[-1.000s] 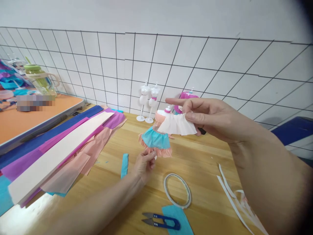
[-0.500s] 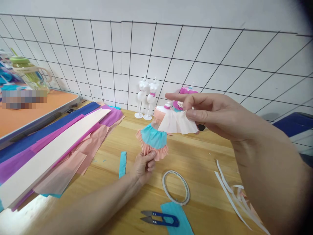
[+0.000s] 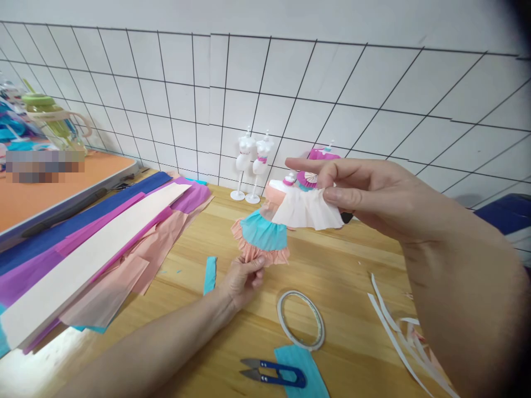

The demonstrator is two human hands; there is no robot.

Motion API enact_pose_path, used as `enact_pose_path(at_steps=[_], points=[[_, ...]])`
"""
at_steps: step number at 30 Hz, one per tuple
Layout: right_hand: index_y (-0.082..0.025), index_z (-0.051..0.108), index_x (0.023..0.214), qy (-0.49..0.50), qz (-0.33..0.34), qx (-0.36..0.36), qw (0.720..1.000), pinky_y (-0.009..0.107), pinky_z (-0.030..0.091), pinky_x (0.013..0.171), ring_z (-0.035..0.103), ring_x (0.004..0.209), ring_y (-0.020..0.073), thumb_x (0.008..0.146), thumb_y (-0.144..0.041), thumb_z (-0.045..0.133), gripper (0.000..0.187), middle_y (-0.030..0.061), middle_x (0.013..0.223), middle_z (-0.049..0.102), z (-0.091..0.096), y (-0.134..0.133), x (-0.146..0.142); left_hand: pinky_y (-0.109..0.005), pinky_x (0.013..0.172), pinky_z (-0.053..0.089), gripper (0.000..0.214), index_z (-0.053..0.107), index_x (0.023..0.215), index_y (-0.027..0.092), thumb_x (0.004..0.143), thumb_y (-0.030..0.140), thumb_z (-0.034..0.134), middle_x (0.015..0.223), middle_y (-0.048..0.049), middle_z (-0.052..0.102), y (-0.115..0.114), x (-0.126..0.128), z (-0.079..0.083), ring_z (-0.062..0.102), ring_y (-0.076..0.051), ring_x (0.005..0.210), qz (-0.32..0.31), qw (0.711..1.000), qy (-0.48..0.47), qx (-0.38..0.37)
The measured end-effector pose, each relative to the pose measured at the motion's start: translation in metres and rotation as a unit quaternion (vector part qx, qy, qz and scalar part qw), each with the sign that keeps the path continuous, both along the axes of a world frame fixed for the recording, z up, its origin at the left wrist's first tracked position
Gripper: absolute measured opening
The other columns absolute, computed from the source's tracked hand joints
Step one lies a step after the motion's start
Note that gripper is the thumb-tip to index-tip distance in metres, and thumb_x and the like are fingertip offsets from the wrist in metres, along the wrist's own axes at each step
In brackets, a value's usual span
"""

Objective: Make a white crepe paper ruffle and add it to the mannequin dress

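My left hand (image 3: 245, 281) is closed beneath a small dress form (image 3: 277, 193), its thumb at the hem. The stand inside that fist is hidden. The form leans to the right and wears a peach top and a turquoise crepe paper skirt (image 3: 263, 229) edged with a peach ruffle (image 3: 265, 255). Between thumb and fingers, my right hand (image 3: 357, 185) pinches a gathered white paper ruffle (image 3: 309, 210) by its upper edge; the index finger points left. This ruffle overlaps the form's waist in view; whether they touch I cannot tell.
Blue thread snips (image 3: 274, 372) lie partly on a turquoise strip (image 3: 307, 365), below a tape roll (image 3: 301, 319). Coloured paper sheets (image 3: 103, 260) cover the left side. Two white dress forms (image 3: 260, 160) and a pink-dressed one (image 3: 321, 157) stand by the wall. White strips (image 3: 394, 331) lie right.
The view has shifted slightly, so most things sit a little farther right. Both hands keep their holds, and the white ruffle stays against the form's waist in view.
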State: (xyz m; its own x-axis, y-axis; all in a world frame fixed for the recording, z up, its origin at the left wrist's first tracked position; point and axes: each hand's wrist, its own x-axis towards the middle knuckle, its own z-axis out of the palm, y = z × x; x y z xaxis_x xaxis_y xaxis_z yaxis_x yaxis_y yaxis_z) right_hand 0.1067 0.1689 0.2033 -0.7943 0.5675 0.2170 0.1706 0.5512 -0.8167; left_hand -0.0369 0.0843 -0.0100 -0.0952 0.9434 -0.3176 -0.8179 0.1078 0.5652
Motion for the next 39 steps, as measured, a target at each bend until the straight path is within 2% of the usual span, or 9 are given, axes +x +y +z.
enact_pose_path(at_steps=[5,9,14,19,23,27,33,39], points=[[-0.025,0.06,0.066,-0.001,-0.004,-0.003,1.0,0.043,0.05,0.081,0.037,0.131,0.0351,0.079,-0.035,0.066,0.017,0.0048,0.091,0.071,0.0,0.0004,0.0002,-0.014,0.038,0.021,0.044,0.061,0.076,0.012,0.044,0.024,0.088,0.065,0.0032,0.053,-0.0046,-0.004,-0.0007,0.04,-0.002,0.046,-0.013,1.0,-0.027,0.009],[-0.026,0.059,0.066,-0.001,0.002,0.0,1.0,0.044,0.05,0.082,0.032,0.135,0.0339,0.08,-0.034,0.065,0.017,0.0056,0.086,0.071,0.0002,-0.0005,-0.0003,-0.013,0.037,0.022,0.039,0.058,0.07,0.012,0.046,0.023,0.087,0.06,0.0043,0.051,-0.0038,-0.0045,0.0,0.038,-0.001,0.044,-0.012,0.999,-0.033,0.016],[-0.026,0.06,0.066,-0.004,-0.005,-0.01,1.0,0.044,0.052,0.079,0.039,0.13,0.0355,0.079,-0.035,0.066,0.017,0.0057,0.085,0.071,-0.0001,0.0002,-0.0002,-0.013,0.037,0.023,0.035,0.055,0.064,0.012,0.05,0.022,0.086,0.054,0.0055,0.046,-0.0026,-0.0023,0.0039,0.037,-0.002,0.043,-0.033,0.999,-0.034,0.026],[-0.025,0.059,0.066,0.0,-0.008,-0.006,1.0,0.042,0.052,0.079,0.04,0.13,0.035,0.079,-0.035,0.065,0.018,0.005,0.082,0.071,-0.0005,0.0001,-0.0007,-0.014,0.036,0.024,0.034,0.057,0.065,0.012,0.051,0.024,0.086,0.05,0.0055,0.045,-0.0046,0.0004,0.006,0.036,-0.002,0.042,-0.056,0.997,-0.036,0.035],[-0.025,0.059,0.065,0.002,-0.016,-0.003,1.0,0.043,0.053,0.079,0.042,0.128,0.0359,0.078,-0.034,0.066,0.017,0.0062,0.08,0.07,-0.0002,-0.0013,-0.0009,-0.013,0.037,0.024,0.036,0.056,0.061,0.012,0.048,0.024,0.087,0.049,0.0053,0.045,-0.0063,0.0019,0.0055,0.035,-0.002,0.041,-0.072,0.996,-0.035,0.028],[-0.026,0.059,0.064,0.004,-0.011,0.007,1.0,0.045,0.052,0.08,0.037,0.131,0.0357,0.078,-0.034,0.066,0.018,0.0074,0.08,0.071,0.0013,-0.0025,-0.0013,-0.013,0.037,0.023,0.036,0.057,0.062,0.012,0.047,0.023,0.087,0.051,0.0046,0.047,-0.0046,0.0009,0.0023,0.037,-0.002,0.042,-0.081,0.996,-0.032,0.008],[-0.025,0.057,0.064,0.006,0.009,0.013,1.0,0.042,0.049,0.088,0.029,0.136,0.0303,0.082,-0.03,0.062,0.019,0.005,0.082,0.071,0.0012,-0.0025,-0.0023,-0.013,0.037,0.019,0.033,0.058,0.066,0.012,0.05,0.022,0.086,0.054,0.0042,0.049,0.0012,-0.0009,-0.0022,0.04,-0.003,0.045,-0.075,0.997,-0.02,-0.008],[-0.023,0.063,0.071,0.006,-0.013,0.03,0.999,0.046,0.05,0.087,0.036,0.132,0.0344,0.078,-0.032,0.067,0.013,0.0071,0.089,0.072,0.002,-0.005,0.0002,-0.014,0.037,0.021,0.032,0.06,0.068,0.012,0.05,0.019,0.086,0.051,0.0044,0.049,0.001,-0.0024,-0.0018,0.042,-0.004,0.044,-0.088,0.996,-0.006,-0.006]])
